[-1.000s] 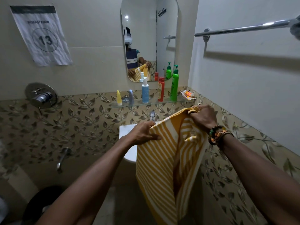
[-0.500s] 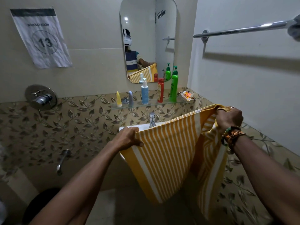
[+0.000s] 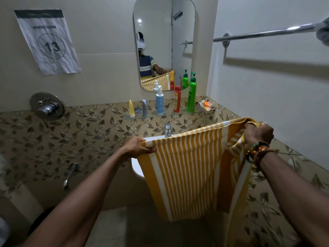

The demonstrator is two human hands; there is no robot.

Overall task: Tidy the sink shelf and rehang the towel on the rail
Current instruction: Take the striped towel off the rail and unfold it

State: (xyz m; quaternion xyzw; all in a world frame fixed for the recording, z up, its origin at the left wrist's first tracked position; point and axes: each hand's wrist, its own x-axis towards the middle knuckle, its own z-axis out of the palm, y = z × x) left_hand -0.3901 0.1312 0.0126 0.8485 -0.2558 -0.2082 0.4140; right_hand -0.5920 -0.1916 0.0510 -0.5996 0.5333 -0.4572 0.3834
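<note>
I see the yellow-and-white striped towel [image 3: 187,168] stretched in front of the sink [image 3: 138,169], below the rail [image 3: 263,32]; left hand [image 3: 138,147] pinches one top corner, right hand [image 3: 258,133] grips the other, cloth hanging folded.

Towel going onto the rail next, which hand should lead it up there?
Right, probably. The right hand grips the towel corner on the side of the rail, which runs along the right wall above it. The left hand grips the far corner, over the sink.
</note>
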